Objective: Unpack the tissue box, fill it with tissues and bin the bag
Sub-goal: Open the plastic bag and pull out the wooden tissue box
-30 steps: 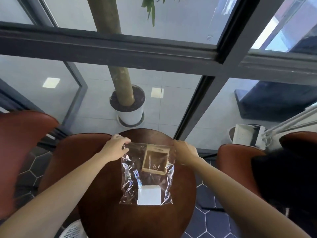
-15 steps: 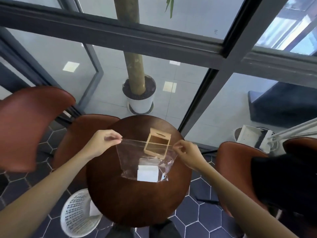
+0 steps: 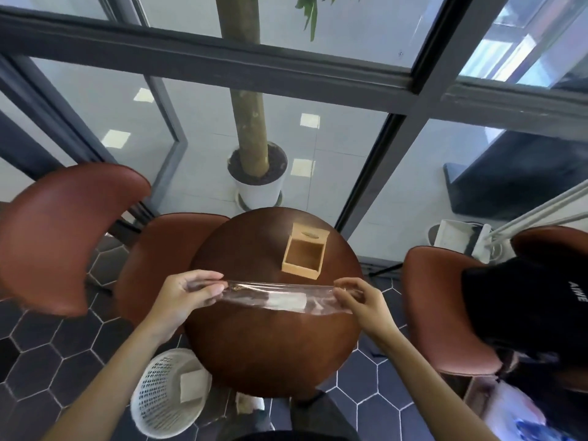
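An open wooden tissue box (image 3: 304, 255) with its slotted lid tipped back stands on the far part of the round dark-wood table (image 3: 270, 354). Above the table's middle I hold a clear plastic bag (image 3: 280, 297) stretched level between both hands. A white tissue pack (image 3: 288, 301) shows through the bag. My left hand (image 3: 191, 296) pinches the bag's left end and my right hand (image 3: 358, 302) pinches its right end. The box is outside the bag, a little beyond it.
A white mesh waste basket (image 3: 167, 393) holding a pale card stands on the floor at the table's near left. Brown chairs (image 3: 63, 230) (image 3: 442, 313) flank the table. A potted tree (image 3: 257, 183) stands behind glass. A black garment (image 3: 528, 300) lies on the right chair.
The bag has been lifted toward me and pulled level, away from the wooden box, which now stands bare on the table. Both hands moved nearer and wider apart.
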